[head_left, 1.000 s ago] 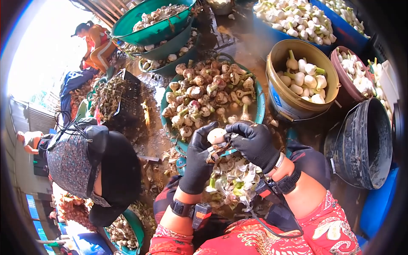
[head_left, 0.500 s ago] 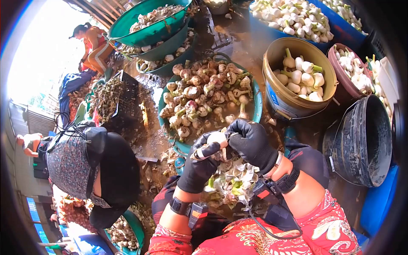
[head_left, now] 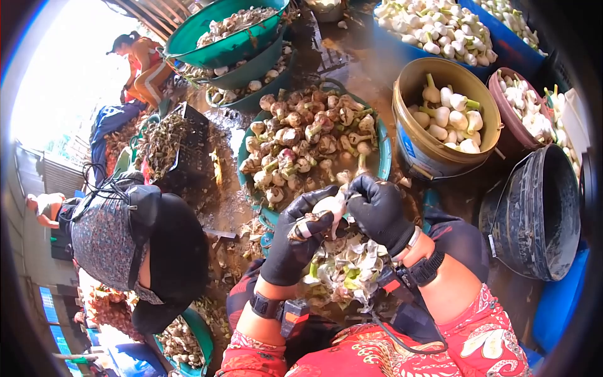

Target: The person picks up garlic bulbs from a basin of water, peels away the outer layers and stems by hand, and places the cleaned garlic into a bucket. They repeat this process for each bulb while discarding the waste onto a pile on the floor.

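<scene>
My left hand (head_left: 300, 235), in a black glove with pale wrapping on a finger, is closed around a whitish garlic bulb (head_left: 329, 207). Touching the stem side of that bulb, my right hand (head_left: 380, 210), also black-gloved, has its fingers pinched together on garlic skin or stem. Just beyond both hands is a green basin (head_left: 384, 147) of unpeeled, soil-stained garlic (head_left: 314, 129). Below the hands lies a heap of peeled-off skins and leaves (head_left: 349, 270).
A tan bucket (head_left: 411, 147) of cleaned garlic stands right of the basin, beside a black bucket (head_left: 527, 213). Blue tubs of white garlic (head_left: 440, 28) are at the upper right. Stacked green basins (head_left: 242, 47) stand upper left. A co-worker in a cap (head_left: 107, 232) is close at left.
The bulb has turned and shows more of its white side. My right hand has shifted slightly to the right, and the view has moved a little.
</scene>
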Demonstrator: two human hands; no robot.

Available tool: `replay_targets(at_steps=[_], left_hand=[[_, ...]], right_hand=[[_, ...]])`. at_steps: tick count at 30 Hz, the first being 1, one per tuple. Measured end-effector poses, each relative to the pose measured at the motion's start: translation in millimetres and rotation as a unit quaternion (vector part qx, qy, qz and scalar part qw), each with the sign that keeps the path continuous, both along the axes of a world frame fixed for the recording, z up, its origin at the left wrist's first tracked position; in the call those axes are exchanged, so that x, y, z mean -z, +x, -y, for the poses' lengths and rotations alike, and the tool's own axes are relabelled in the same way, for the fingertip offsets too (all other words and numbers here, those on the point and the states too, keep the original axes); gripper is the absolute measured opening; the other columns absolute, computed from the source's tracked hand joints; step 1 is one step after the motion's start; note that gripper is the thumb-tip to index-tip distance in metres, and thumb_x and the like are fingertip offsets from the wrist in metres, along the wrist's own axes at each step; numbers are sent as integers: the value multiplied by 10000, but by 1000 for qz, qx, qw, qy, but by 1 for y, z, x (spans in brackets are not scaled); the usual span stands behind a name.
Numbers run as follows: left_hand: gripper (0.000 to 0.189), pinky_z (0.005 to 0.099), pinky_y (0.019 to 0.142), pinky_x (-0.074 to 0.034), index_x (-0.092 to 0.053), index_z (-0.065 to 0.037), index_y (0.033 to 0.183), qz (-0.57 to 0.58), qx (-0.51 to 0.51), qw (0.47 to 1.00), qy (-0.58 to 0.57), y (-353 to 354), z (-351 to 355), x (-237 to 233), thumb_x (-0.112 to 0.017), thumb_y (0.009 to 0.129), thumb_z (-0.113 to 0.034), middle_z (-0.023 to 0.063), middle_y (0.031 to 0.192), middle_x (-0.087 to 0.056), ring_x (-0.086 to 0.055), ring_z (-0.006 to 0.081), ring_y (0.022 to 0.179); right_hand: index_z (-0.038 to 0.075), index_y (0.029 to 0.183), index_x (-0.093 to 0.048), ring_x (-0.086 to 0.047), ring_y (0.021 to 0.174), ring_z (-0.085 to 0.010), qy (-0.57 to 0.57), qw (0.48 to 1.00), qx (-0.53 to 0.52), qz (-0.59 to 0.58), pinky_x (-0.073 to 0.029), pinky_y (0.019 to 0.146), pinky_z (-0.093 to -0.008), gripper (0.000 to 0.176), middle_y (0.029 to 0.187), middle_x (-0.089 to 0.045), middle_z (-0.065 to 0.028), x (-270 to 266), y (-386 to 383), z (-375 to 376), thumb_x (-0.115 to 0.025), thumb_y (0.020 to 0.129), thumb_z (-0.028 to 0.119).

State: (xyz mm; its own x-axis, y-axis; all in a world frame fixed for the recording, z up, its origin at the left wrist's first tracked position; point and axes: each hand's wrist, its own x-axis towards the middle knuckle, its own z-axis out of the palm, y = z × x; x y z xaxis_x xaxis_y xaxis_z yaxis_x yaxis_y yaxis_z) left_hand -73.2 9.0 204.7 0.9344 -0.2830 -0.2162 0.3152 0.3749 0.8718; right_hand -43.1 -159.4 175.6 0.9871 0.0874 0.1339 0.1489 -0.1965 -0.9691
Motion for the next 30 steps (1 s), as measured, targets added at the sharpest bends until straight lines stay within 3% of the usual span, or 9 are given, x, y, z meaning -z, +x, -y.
replay_targets(at_steps=[5, 10, 12, 16, 19, 22, 25, 28, 30], left_hand=[[595, 308, 753, -513, -443, 24, 1308, -19, -29, 999, 13, -6, 3, -16, -681, 774, -88, 106, 994, -612, -615, 191, 841], [611, 253, 779, -485, -380, 30, 1352, 13, -47, 998, 27, -3, -8, -2, -640, 813, -90, 71, 1024, -598, -583, 131, 898], [659, 249, 763, -489, -311, 27, 1391, 16, -40, 995, -89, -4, -5, 0, -633, 828, -89, 74, 998, -605, -587, 133, 893], [720, 254, 791, -477, -241, -70, 1453, 27, -6, 998, -54, -8, -8, 10, -640, 859, -148, 61, 1192, -538, -549, 117, 961], [691, 300, 927, -442, -275, -21, 1428, 7, -14, 996, -88, -5, -2, 1, -635, 856, -169, 86, 1237, -517, -548, 152, 1055], [635, 291, 936, -434, -295, -29, 1422, 10, 0, 998, -61, -5, -2, 4, -607, 888, -171, 79, 1249, -510, -541, 148, 1064], [680, 269, 887, -458, -250, -51, 1447, 18, -4, 998, -66, -6, 1, 5, -623, 885, -129, 68, 1227, -524, -540, 111, 1012], [703, 259, 921, -425, -251, -35, 1446, 58, 3, 995, -77, -7, -2, 17, -640, 867, -120, 53, 1245, -519, -513, 95, 1047], [694, 259, 934, -413, -259, -24, 1441, 36, 30, 996, -73, -9, -5, 19, -634, 866, -121, 49, 1254, -514, -499, 95, 1067]], right_hand=[[43, 822, -565, -479, 541, -65, 300, 937, -48, -172, -405, 509, -226, 56, 686, -578, 3, 1, 11, 9, -543, 847, 89], [51, 851, -566, -566, 629, -101, 226, 895, -256, -287, -498, 599, -256, 74, 748, -600, -35, -30, 7, 26, -574, 855, 124], [44, 875, -574, -570, 693, -101, 264, 883, -270, -278, -491, 633, -253, 88, 776, -600, -29, -24, 4, 26, -591, 835, 122], [0, 1016, -568, -541, 898, -105, 198, 948, -204, -141, -452, 789, -264, 227, 936, -591, -47, -17, 6, 16, -602, 809, 86], [-5, 1060, -555, -608, 770, -122, 163, 962, -153, -158, -503, 694, -260, 314, 858, -636, -54, -19, 6, 6, -661, 765, 3], [2, 960, -642, -593, 760, -101, 152, 969, -120, -154, -485, 715, -242, 180, 817, -616, -4, -27, -2, 1, -605, 784, -6], [-28, 819, -664, -609, 698, -175, -7, 988, -123, 95, -474, 676, -295, 131, 763, -642, -74, -37, -2, 0, -594, 712, 1], [0, 750, -621, -577, 662, -313, -133, 919, -162, 335, -450, 629, -377, 95, 691, -584, -149, -62, -6, -1, -578, 674, 38], [15, 707, -572, -553, 654, -346, -187, 907, -132, 353, -439, 610, -405, 40, 683, -557, -153, -68, -10, -5, -584, 685, 46]])
